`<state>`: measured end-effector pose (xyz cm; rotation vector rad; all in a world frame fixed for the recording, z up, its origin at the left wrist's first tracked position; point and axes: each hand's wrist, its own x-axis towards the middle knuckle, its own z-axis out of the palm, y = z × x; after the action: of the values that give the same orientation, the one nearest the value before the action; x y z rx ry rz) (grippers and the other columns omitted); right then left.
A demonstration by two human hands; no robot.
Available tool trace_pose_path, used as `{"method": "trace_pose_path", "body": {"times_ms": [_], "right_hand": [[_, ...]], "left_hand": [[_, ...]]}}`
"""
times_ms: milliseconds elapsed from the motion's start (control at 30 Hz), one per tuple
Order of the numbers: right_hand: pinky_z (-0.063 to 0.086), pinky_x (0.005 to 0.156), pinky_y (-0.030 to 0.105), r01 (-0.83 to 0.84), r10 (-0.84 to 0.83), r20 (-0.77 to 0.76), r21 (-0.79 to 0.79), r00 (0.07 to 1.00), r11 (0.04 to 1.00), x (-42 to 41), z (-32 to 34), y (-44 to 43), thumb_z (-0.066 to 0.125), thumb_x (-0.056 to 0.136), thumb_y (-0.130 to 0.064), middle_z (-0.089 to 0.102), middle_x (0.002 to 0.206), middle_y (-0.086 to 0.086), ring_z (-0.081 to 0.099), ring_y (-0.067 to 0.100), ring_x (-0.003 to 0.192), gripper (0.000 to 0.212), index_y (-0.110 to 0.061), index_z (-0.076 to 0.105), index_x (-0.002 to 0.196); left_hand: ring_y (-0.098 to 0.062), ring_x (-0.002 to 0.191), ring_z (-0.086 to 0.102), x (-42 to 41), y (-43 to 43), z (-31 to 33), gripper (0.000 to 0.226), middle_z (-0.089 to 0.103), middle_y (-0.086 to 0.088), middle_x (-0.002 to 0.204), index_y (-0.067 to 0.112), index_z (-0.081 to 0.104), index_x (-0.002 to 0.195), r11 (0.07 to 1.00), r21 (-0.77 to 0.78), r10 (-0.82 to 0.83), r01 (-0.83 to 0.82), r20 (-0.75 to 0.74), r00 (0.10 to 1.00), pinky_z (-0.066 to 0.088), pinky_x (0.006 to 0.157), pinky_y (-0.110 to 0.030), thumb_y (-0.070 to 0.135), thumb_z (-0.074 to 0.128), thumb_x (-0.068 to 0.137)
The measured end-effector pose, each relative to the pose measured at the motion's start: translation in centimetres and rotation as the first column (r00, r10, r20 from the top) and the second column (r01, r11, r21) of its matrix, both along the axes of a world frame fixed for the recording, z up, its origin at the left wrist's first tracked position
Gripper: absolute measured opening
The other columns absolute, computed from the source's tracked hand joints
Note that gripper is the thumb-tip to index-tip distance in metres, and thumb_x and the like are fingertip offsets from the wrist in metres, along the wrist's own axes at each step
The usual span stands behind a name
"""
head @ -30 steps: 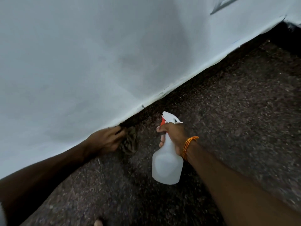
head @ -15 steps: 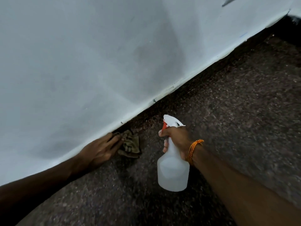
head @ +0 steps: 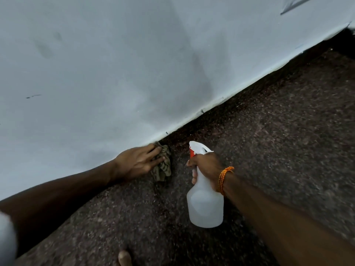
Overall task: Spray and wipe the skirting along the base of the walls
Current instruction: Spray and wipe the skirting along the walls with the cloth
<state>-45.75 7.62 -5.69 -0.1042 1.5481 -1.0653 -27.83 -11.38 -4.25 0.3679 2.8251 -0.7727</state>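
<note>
Our left hand [head: 140,162] lies flat with the fingers straight and a little spread. It presses a crumpled olive cloth [head: 163,167] into the corner where the skirting [head: 192,117] meets the floor [head: 269,150]. The cloth bunches out past those fingertips and below them, and its top corner touches the pale lower edge of the wall [head: 115,73].

Our right hand [head: 206,167] is just to the right of the cloth and apart from it. It is curled round the neck of a white spray bottle [head: 204,206], with the forefinger at the orange trigger [head: 192,154]. The spray head points toward the skirting ahead of the knuckles, and the body of the bottle hangs back under the wrist. We cannot tell whether its base touches the floor. An orange cord bracelet [head: 224,178] sits on that wrist.

The skirting edge runs on a slant from behind our left wrist, past the fingertips, and on up to the far right, where it ends at a dark corner. Small dark nicks mark it ahead of the cloth. Beyond both hands the speckled floor lies open along that edge. Behind our left forearm, a bare toe [head: 124,258] shows at the bottom of the view.
</note>
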Motion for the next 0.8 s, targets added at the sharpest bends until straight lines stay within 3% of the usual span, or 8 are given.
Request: {"method": "trace_pose_path", "body": {"times_ms": [67,167,333,400,500,567,667,800], "right_hand": [[0.052,0.048,0.030,0.019,-0.019,0.010,-0.008,1.000,1.000,0.1,0.8,0.0,0.063,0.086,-0.004,0.057,0.051,0.012,0.054,0.023,0.041,0.022,0.009,0.065,0.103],[0.050,0.053,0.034,0.053,-0.053,-0.001,-0.013,0.999,0.998,-0.5,1.4,0.0,0.062,0.087,-0.002,0.056,0.053,0.013,0.053,0.023,0.046,0.005,0.002,0.061,0.091],[0.052,0.054,0.035,0.150,-0.151,-0.043,-0.015,0.988,0.989,-2.3,0.6,0.2,0.063,0.086,-0.004,0.057,0.050,0.012,0.055,0.022,0.044,0.061,-0.013,0.048,0.144],[0.053,0.054,0.034,0.155,-0.155,-0.045,-0.001,0.987,0.988,-2.6,0.3,0.3,0.065,0.085,-0.005,0.059,0.051,0.012,0.056,0.021,0.044,0.067,-0.010,0.043,0.149],[0.054,0.052,0.031,0.161,-0.161,-0.035,0.005,0.986,0.987,-2.8,0.3,0.7,0.066,0.085,-0.006,0.061,0.054,0.013,0.058,0.020,0.045,0.052,-0.003,0.053,0.134],[0.054,0.053,0.032,0.173,-0.173,-0.042,-0.007,0.984,0.985,-2.7,0.3,0.7,0.065,0.085,-0.005,0.061,0.059,0.015,0.057,0.022,0.049,0.039,-0.014,0.049,0.120],[0.051,0.052,0.034,0.205,-0.206,-0.062,-0.014,0.977,0.979,-2.4,0.2,-0.3,0.063,0.084,-0.002,0.056,0.051,0.015,0.053,0.025,0.042,0.031,-0.001,0.058,0.115],[0.048,0.043,0.029,0.315,-0.316,-0.031,-0.008,0.948,0.949,-2.5,0.3,-1.7,0.060,0.084,0.000,0.051,0.045,0.013,0.050,0.023,0.034,0.033,0.010,0.064,0.115]], "left_hand": [[-0.037,0.109,0.051,-2.6,-0.6,-0.6,0.044,0.055,-0.027,0.128,0.001,0.062,0.125,0.997,-0.073,0.015,-0.010,0.066,0.998,0.054,0.087,-0.041,0.010,0.033,0.093],[-0.039,0.115,0.050,-7.2,-0.3,-2.2,0.046,0.055,-0.027,0.127,0.000,0.065,0.118,0.984,-0.166,-0.041,0.059,0.113,0.993,0.051,0.091,-0.042,0.009,0.029,0.092],[-0.034,0.113,0.052,-10.2,0.7,-2.5,0.026,0.060,-0.021,0.126,0.012,0.077,0.102,0.970,-0.215,-0.087,0.114,0.131,0.988,0.050,0.090,-0.037,0.017,0.057,0.086],[-0.035,0.115,0.052,-7.2,-0.2,-2.3,0.025,0.060,-0.023,0.129,0.007,0.076,0.105,0.965,-0.214,-0.134,0.154,0.104,0.985,0.048,0.093,-0.038,0.016,0.064,0.084],[-0.036,0.108,0.057,-1.2,-2.0,-2.7,0.028,0.065,-0.023,0.118,0.002,0.074,0.106,0.964,-0.220,-0.132,0.151,0.101,0.986,0.047,0.095,-0.040,0.010,0.051,0.091],[-0.038,0.107,0.058,0.0,-2.2,-3.1,0.035,0.064,-0.026,0.118,-0.002,0.072,0.107,0.958,-0.248,-0.111,0.143,0.139,0.984,0.049,0.094,-0.041,0.006,0.041,0.093],[-0.037,0.113,0.057,-3.6,-1.1,-3.3,0.035,0.062,-0.028,0.123,0.003,0.076,0.098,0.961,-0.248,-0.080,0.119,0.161,0.984,0.046,0.096,-0.042,0.007,0.044,0.086],[-0.036,0.116,0.058,-8.8,0.0,-2.6,0.040,0.062,-0.027,0.124,0.013,0.079,0.087,0.989,-0.109,-0.086,0.101,0.138,0.987,0.048,0.097,-0.039,0.016,0.040,0.081]]}}
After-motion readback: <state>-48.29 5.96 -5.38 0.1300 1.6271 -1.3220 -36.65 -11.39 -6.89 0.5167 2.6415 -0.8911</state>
